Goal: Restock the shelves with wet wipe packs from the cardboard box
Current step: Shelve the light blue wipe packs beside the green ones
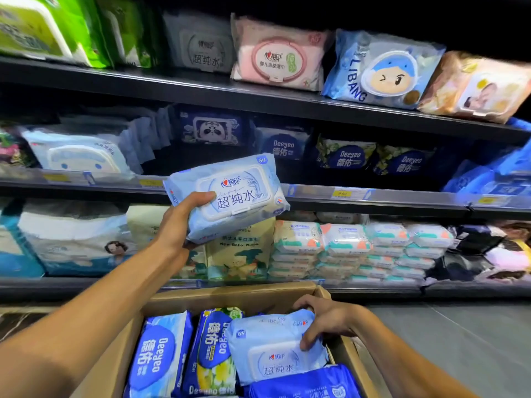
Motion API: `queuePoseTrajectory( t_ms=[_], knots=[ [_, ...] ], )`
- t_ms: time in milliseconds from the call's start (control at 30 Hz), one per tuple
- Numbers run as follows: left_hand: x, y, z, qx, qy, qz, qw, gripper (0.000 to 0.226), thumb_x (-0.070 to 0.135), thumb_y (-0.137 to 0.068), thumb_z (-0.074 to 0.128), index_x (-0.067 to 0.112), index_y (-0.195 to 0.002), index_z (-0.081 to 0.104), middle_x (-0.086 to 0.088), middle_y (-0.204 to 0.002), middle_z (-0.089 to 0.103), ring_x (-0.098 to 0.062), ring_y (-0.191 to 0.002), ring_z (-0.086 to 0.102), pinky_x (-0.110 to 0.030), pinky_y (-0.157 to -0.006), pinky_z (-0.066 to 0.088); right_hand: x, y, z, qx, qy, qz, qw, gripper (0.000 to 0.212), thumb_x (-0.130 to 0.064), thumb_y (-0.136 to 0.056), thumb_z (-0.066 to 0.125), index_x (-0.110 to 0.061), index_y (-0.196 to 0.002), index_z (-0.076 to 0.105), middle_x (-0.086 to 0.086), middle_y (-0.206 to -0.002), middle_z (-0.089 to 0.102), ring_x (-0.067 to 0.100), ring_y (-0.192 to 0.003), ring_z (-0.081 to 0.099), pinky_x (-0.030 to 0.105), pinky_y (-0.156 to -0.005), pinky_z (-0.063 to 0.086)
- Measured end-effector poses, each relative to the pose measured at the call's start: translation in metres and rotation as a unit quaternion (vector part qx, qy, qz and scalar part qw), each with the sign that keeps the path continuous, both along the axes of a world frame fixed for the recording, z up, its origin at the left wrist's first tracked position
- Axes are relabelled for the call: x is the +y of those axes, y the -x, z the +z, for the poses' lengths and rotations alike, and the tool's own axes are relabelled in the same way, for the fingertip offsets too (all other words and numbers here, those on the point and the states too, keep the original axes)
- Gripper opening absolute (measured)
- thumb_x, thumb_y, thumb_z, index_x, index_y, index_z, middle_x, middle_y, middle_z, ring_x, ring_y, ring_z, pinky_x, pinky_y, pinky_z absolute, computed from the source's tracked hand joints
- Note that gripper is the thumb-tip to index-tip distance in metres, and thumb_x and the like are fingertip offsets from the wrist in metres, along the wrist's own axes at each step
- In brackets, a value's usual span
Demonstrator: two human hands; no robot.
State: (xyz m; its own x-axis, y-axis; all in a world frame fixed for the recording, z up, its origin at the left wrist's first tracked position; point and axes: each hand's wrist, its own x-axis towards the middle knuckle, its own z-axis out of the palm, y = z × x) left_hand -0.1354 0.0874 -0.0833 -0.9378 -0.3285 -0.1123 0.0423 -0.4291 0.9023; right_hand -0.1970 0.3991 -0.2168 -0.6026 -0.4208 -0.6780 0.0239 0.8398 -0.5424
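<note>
Nearer the shelves, the left hand (181, 222) clasps a pale-blue wet wipe pack (230, 196). The pack lies at its 2 o'clock, long axis running 8 to 2, white flip-lid facing out, before the middle shelf (373, 194). The right hand (324, 320) grips a matching second pack (273, 349), at its 7 o'clock, in the cardboard box (230, 294).

the left arm stretches up and forward, its left hand (178, 222) gripping a raised pack (230, 196), thumb across its face. the right hand (324, 320) sits low, fingers curled round a second pack (273, 346).
</note>
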Motion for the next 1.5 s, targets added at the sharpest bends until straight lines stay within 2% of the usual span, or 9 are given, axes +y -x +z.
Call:
queuePoseTrajectory(
  t_ms=[200,433,567,767,900,1067,1267,1400,1500],
  knots=[
    [0.028,0.007,0.010,0.010,-0.038,-0.037,0.999,0.057,0.030,-0.068,0.077,0.016,-0.122,0.069,-0.008,-0.115,0.075,-0.025,-0.092,0.074,-0.032,-0.063,0.060,0.008,-0.013,-0.007,0.026,0.010,-0.001,1.000,0.086,-0.027,-0.058,0.094,-0.037,-0.133,0.053,-0.009,-0.130,0.060,0.012,-0.120,0.058,0.030,-0.103,0.051],
    [0.041,0.007,0.021,0.015,-0.038,-0.043,0.998,0.048,0.031,-0.076,0.072,0.018,-0.122,0.068,-0.008,-0.115,0.075,-0.029,-0.098,0.069,-0.041,-0.083,0.055,0.007,-0.028,-0.014,0.044,0.113,-0.055,0.991,0.072,-0.004,-0.062,0.092,-0.025,-0.123,0.060,-0.005,-0.118,0.066,0.007,-0.104,0.064,0.016,-0.075,0.052],
    [0.045,0.006,0.029,0.014,-0.051,-0.031,0.998,0.030,0.029,-0.088,0.064,0.021,-0.116,0.070,-0.006,-0.114,0.076,-0.028,-0.099,0.066,-0.048,-0.093,0.049,0.005,-0.035,-0.018,0.042,0.182,-0.141,0.972,0.074,0.002,-0.060,0.091,-0.025,-0.121,0.061,0.005,-0.111,0.073,0.018,-0.099,0.070,0.031,-0.082,0.061],
    [0.045,0.008,0.046,0.042,-0.036,-0.026,0.998,0.025,0.030,-0.089,0.062,0.024,-0.112,0.070,-0.001,-0.108,0.077,-0.019,-0.083,0.071,-0.035,-0.076,0.054,-0.017,-0.037,-0.020,0.030,0.189,-0.098,0.977,0.090,-0.021,-0.061,0.095,-0.026,-0.136,0.044,0.005,-0.121,0.068,0.017,-0.109,0.067,0.028,-0.093,0.057],
    [0.041,0.009,0.056,0.063,-0.030,-0.024,0.997,0.025,0.032,-0.089,0.062,0.025,-0.112,0.071,-0.002,-0.111,0.077,-0.022,-0.092,0.070,-0.039,-0.084,0.051,-0.026,-0.040,-0.012,0.049,0.181,-0.062,0.980,0.095,-0.013,-0.065,0.095,-0.024,-0.140,0.039,-0.003,-0.115,0.064,0.009,-0.100,0.065,0.020,-0.088,0.055],
    [0.035,0.006,0.059,0.064,-0.006,-0.021,0.998,0.038,0.032,-0.085,0.066,0.022,-0.122,0.069,-0.004,-0.114,0.076,-0.025,-0.100,0.068,-0.045,-0.091,0.050,-0.045,-0.020,0.035,0.124,0.204,-0.030,0.971,0.075,-0.008,-0.059,0.092,-0.025,-0.121,0.052,-0.004,-0.103,0.068,0.010,-0.089,0.065,0.028,-0.083,0.056],
    [-0.001,-0.006,0.070,0.087,0.103,0.008,0.991,0.068,0.030,-0.063,0.080,0.013,-0.128,0.066,-0.005,-0.115,0.076,-0.025,-0.104,0.073,-0.032,-0.078,0.059,-0.066,-0.003,0.134,0.152,0.306,0.005,0.940,0.039,0.005,-0.063,0.083,-0.015,-0.094,0.070,-0.002,-0.088,0.074,0.011,-0.081,0.068,0.027,-0.074,0.055],
    [-0.037,-0.028,0.082,0.112,0.147,0.036,0.982,0.067,0.019,-0.064,0.078,0.005,-0.128,0.064,-0.009,-0.111,0.076,-0.022,-0.092,0.076,-0.025,-0.070,0.059,-0.070,-0.015,0.183,0.164,0.343,0.052,0.923,0.054,0.002,-0.056,0.083,-0.002,-0.106,0.063,0.000,-0.094,0.071,0.014,-0.087,0.066,0.032,-0.078,0.053],
    [-0.059,-0.043,0.090,0.113,0.142,0.038,0.983,0.043,0.016,-0.082,0.067,0.002,-0.123,0.064,-0.010,-0.096,0.078,-0.019,-0.070,0.074,-0.021,-0.059,0.055,-0.067,-0.022,0.212,0.184,0.375,0.074,0.906,0.058,0.002,-0.055,0.083,0.001,-0.108,0.062,0.004,-0.097,0.068,0.017,-0.089,0.064,0.033,-0.077,0.052]
  ],
)
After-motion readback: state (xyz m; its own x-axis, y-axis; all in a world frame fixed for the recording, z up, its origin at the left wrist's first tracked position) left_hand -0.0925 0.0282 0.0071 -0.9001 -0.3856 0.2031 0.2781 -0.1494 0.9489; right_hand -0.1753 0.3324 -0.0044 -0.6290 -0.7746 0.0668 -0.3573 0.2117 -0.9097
